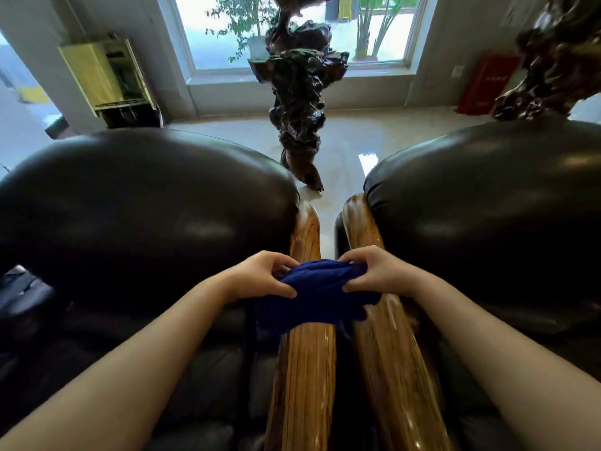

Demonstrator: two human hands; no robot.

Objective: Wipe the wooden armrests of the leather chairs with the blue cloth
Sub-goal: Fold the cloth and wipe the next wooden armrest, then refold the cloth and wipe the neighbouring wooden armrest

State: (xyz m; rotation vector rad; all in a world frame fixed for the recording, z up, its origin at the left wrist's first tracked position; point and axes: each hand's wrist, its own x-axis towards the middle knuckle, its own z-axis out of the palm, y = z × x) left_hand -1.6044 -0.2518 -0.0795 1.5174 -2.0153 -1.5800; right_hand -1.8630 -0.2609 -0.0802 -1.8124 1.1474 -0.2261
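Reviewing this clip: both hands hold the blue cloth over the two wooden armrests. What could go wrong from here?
1. The blue cloth is bunched between the left hand and right hand, so it may wipe only a narrow strip of the left armrest.
2. It hangs over the gap between the chairs; released, it could drop between the left armrest and the right armrest.

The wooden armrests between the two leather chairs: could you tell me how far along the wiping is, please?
Done: nothing can be confirmed; both armrests look glossy, so wiped areas cannot be told apart. In hand: the left hand and right hand grip the bunched dark blue cloth, draped over the left striped wooden armrest. Left: probably the right wooden armrest, which the cloth barely reaches.
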